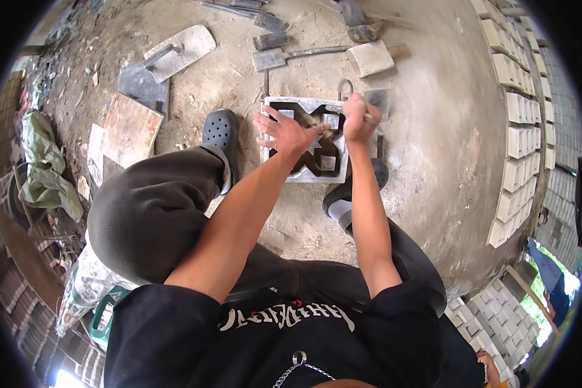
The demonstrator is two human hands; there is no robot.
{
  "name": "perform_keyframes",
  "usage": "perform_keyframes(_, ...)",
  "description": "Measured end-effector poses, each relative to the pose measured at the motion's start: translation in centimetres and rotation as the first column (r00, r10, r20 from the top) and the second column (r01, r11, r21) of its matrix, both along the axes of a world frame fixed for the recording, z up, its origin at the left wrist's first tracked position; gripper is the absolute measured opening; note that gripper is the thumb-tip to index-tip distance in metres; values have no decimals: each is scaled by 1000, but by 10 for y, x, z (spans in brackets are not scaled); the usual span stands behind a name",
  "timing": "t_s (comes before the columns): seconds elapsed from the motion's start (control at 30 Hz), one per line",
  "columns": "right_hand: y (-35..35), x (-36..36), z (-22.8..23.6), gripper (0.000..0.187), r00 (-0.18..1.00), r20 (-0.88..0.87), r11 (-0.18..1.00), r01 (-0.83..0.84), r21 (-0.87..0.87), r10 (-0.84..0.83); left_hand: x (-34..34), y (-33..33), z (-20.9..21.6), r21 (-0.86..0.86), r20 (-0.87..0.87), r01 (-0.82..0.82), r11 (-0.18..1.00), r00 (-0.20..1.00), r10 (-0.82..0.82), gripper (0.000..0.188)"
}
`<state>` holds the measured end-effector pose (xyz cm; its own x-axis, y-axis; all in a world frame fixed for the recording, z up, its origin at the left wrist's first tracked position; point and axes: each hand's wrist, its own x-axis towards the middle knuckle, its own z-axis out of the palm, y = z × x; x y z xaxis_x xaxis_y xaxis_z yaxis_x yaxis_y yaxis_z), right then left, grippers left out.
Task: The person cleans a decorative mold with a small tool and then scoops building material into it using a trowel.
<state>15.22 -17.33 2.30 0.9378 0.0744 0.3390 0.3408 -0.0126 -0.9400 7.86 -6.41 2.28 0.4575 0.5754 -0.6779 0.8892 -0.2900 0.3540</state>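
A grey metal block mould (310,179) with dark shaped hollows lies on the ground between my feet. My left hand (286,134) is over its left part, fingers spread, with nothing in them. At the mould's upper right corner my right hand (361,121) is closed in a fist. Whatever that fist grips is mostly hidden by the fingers. A curved metal handle (346,87) rises behind the mould, close to the right fist. Pale, star-shaped and square parts show inside the hollows.
A mason's trowel (271,59), a float (182,53) and a wooden board (132,129) lie around the mould. Rows of pale blocks (520,116) stand at the right. A dark clog (221,132) is on my left foot. Another person's hand (488,367) shows at lower right.
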Motion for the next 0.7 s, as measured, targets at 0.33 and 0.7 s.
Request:
perform_keyframes(0.33,-3,-10,-4,32,1000,-19,999,15,-49,-16,-3,-2,-4,14,-3,-6,1000,1000,6,156)
perform_keyframes(0.7,7,1,-4,36,956,-268,939,-192,-284,115,-3,-2,-2,-11,14,5,1000,1000,-5,156)
